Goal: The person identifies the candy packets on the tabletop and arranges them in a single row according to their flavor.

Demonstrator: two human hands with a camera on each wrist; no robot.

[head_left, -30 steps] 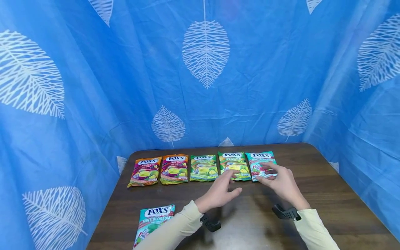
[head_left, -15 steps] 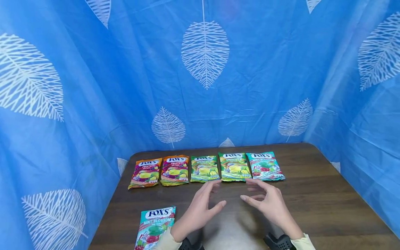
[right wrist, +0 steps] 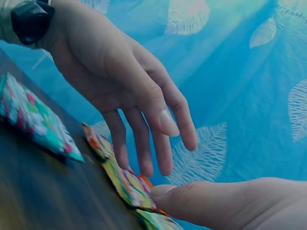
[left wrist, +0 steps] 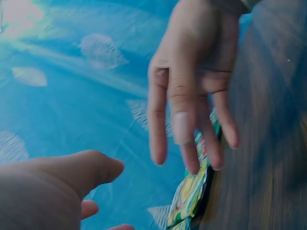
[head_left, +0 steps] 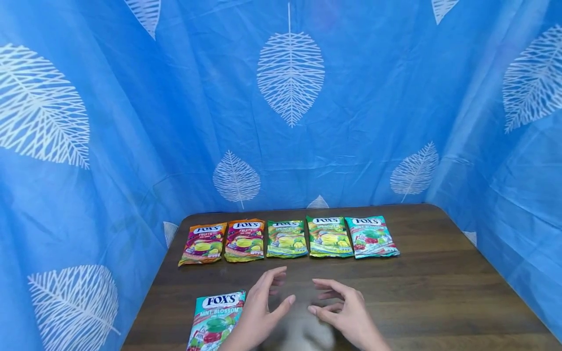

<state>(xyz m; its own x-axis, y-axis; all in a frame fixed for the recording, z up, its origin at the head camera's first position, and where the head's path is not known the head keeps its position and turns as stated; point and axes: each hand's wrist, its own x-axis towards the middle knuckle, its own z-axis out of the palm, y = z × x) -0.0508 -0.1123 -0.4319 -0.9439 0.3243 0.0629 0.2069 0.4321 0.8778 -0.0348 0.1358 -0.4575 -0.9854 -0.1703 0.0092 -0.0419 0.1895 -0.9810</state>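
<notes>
My left hand [head_left: 260, 312] hovers above the table just right of a teal mint blossom candy bag [head_left: 216, 321], partly covering its edge from view. Its fingers are loosely bent and hold nothing. Facing it, my right hand [head_left: 347, 312] hangs over the table, thumb and fingers apart, also holding nothing. Beyond the hands lies a row of candy bags: two purple-orange fruits bags [head_left: 204, 243] [head_left: 245, 241], two green spring tea bags [head_left: 287, 240] [head_left: 330, 238], and another teal mint blossom bag [head_left: 371, 238] at the right end.
The dark wooden table [head_left: 439, 292] has rounded back corners. A blue curtain [head_left: 351, 122] with white leaf prints encloses its back and sides. In the right wrist view a black wrist strap [right wrist: 31, 21] shows on the left wrist.
The right hand has let go of the right-end mint blossom bag, which now lies in the row. Both hands have drawn back toward the front edge and leftward.
</notes>
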